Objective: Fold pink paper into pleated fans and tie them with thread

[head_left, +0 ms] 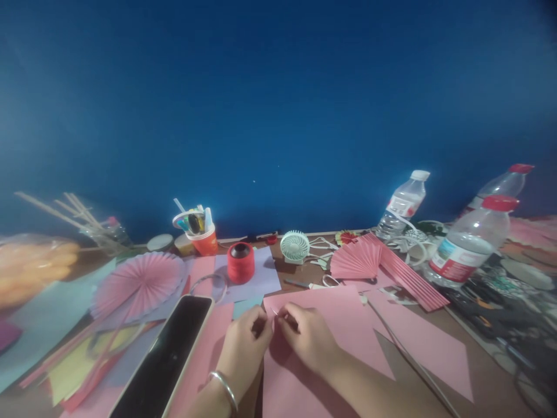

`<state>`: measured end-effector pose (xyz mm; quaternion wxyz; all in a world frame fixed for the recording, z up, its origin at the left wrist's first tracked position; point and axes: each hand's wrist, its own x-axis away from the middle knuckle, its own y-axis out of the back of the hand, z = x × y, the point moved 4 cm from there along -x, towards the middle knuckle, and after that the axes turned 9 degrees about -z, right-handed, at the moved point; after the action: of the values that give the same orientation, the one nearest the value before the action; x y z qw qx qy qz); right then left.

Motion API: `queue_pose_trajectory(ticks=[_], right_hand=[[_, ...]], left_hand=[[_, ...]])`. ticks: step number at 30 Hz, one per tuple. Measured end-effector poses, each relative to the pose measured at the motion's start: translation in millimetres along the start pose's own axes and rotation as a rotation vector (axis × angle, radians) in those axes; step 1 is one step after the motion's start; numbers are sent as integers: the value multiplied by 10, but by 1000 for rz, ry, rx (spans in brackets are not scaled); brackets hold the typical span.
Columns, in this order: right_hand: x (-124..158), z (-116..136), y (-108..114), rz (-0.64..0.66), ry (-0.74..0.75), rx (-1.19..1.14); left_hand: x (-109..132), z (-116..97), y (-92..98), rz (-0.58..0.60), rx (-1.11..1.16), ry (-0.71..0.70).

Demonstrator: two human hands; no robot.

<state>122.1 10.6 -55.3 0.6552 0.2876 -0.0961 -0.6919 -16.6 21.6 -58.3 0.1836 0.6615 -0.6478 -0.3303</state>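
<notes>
- Pink pleated rosette (139,284), on the brown counter (398,354) below a blue wall (278,104).
- Smartphone (163,360).
- Red thread spool (241,264).
- Left hand (246,339), fingers curled; cannot tell whether gripping.
- Right hand (311,339), fingertips pinched on a pale sliver (274,312) over a pink sheet (343,310).
- Bottle (483,235), label (455,264) too blurred to read.

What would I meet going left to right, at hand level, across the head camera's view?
Light-blue paper, yellow paper, phone, the person's left hand, their right hand, thin rod, then blurred dark clutter.
</notes>
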Motion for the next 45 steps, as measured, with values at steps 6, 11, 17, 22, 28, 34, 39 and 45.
queue_pose_trajectory(ticks=[6, 11, 17, 22, 28, 34, 39, 45], right_hand=[[-6, -1, -5, 16, -1, -25], [-9, -11, -10, 21, -11, -34], [-12, -14, -6, 10, -24, -41], [-25, -18, 5, 15, -47, -69], [-37, -6, 18, 4, -78, -69], [-39, 31, 22, 4, -53, -62], [-28, 25, 15, 14, -35, -16], [-31, 16, 15, 5, -41, -17]], left_hand=[[-5, -6, -3, 0, -16, 10], [-10, -14, -3, -4, -25, 3], [8, 2, -11, -4, -1, -7], [11, -7, 3, -12, 27, 15], [-14, -22, 14, -2, 217, 112], [-26, 7, -2, 21, 252, 138], [-36, 7, 11, -9, 225, 131], [-32, 7, 11, -13, 217, 135]])
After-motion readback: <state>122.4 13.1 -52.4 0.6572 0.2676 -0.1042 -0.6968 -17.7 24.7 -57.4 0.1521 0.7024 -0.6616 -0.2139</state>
